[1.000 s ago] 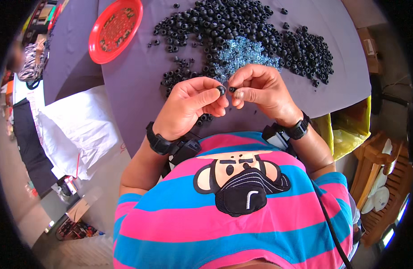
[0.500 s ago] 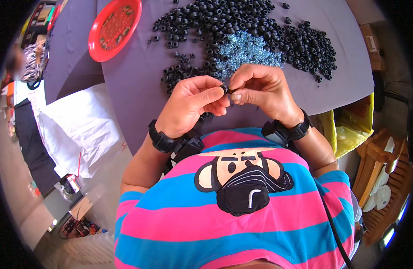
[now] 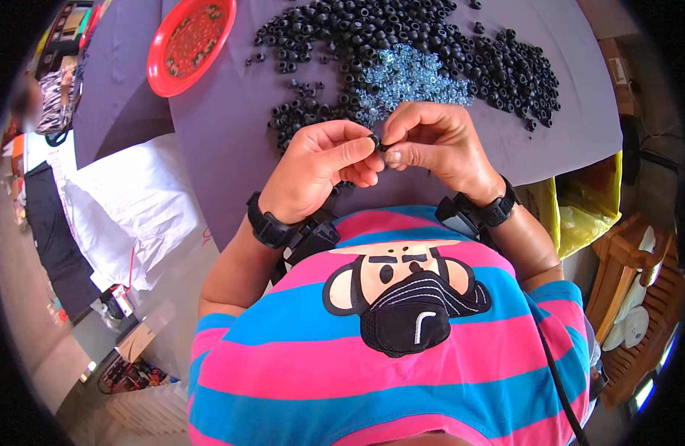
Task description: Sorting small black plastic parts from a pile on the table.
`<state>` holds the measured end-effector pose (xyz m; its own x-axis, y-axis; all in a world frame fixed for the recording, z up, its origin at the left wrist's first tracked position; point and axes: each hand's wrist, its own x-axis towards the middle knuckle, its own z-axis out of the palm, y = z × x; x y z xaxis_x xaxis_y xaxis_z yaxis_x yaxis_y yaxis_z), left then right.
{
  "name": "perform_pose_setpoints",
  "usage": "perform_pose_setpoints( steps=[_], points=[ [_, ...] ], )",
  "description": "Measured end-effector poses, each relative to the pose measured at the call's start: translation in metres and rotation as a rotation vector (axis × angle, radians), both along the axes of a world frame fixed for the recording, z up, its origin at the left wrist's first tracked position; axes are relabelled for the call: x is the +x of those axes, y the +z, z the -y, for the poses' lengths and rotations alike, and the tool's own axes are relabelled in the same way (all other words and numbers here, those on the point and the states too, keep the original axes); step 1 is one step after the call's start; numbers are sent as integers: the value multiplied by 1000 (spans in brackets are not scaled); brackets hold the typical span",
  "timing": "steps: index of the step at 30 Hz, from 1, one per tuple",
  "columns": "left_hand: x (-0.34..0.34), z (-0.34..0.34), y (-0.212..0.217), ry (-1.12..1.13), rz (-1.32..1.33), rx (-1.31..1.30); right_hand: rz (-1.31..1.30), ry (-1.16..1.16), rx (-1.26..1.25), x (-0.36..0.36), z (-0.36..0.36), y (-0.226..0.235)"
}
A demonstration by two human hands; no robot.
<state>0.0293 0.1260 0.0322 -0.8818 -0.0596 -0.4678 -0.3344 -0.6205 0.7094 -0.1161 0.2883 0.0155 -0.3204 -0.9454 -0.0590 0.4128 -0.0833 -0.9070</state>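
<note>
My left hand (image 3: 322, 167) and my right hand (image 3: 434, 144) meet fingertip to fingertip over the near edge of a grey-purple table (image 3: 231, 126). Between them they pinch one small black ring-shaped rubber part (image 3: 377, 141). Whether a second piece sits inside it is too small to tell. Just beyond my hands lies a wide heap of the same black rings (image 3: 402, 37), with a patch of small clear bluish pieces (image 3: 409, 78) in its middle. Both wrists wear black bands.
A red round tray (image 3: 190, 44) stands at the table's far left. White sacks (image 3: 127, 208) lie on the floor to the left, a yellow bag (image 3: 588, 208) and wooden furniture (image 3: 632, 297) to the right. Another person (image 3: 37, 111) is at the far left edge.
My hands stay together on the small black ring, with only slight finger shifts. The view has drifted a little.
</note>
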Motion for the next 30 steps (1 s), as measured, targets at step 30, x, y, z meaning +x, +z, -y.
perform_pose_setpoints(
  steps=[30],
  points=[
    [-1,-1,8,-78,-16,-108,86,83,34,-5,2,-2]
  ],
)
